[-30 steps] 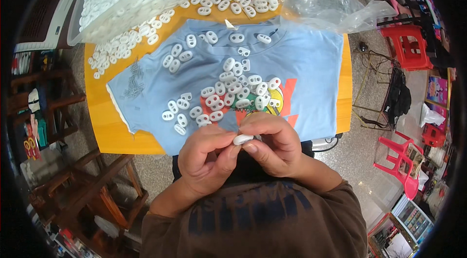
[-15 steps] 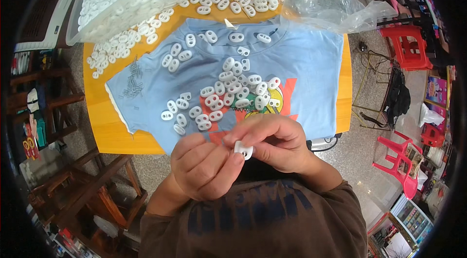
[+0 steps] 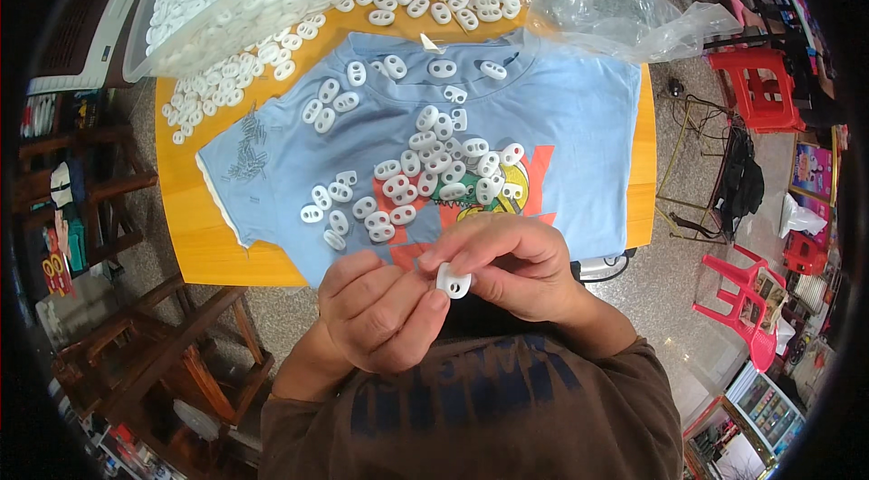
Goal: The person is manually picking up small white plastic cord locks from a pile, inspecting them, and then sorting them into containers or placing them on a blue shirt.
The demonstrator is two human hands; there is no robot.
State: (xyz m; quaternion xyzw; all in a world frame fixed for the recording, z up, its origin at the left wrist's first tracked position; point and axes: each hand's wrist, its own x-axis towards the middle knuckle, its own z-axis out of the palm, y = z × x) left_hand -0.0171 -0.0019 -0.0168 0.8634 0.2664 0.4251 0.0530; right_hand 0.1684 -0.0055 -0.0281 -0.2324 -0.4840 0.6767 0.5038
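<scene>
In front of my chest, both hands are brought together at a small white plastic cord lock (image 3: 453,281) with a dark hole showing. My right hand (image 3: 520,267) pinches it between thumb and fingers from the right. My left hand (image 3: 376,313) is closed, its thumb pressed to the left edge of the cord lock; anything else between its curled fingers is hidden. Beyond them, a heap of similar white cord locks (image 3: 439,154) lies on a light blue T-shirt (image 3: 584,136) with a coloured print. A cluster of tiny grey metal pieces (image 3: 246,150), perhaps springs, rests on its left sleeve.
The shirt covers much of a yellow wooden table (image 3: 217,254). Clear tubs (image 3: 244,28) full of white pieces stand at the back, with more pieces loose around them. A clear plastic bag (image 3: 625,23) lies back right. Red stools (image 3: 756,91) and dark wooden furniture (image 3: 172,344) flank the table.
My left thumb has slid slightly left on the cord lock, so its hole shows more plainly. Both hands stay in about the same place.
</scene>
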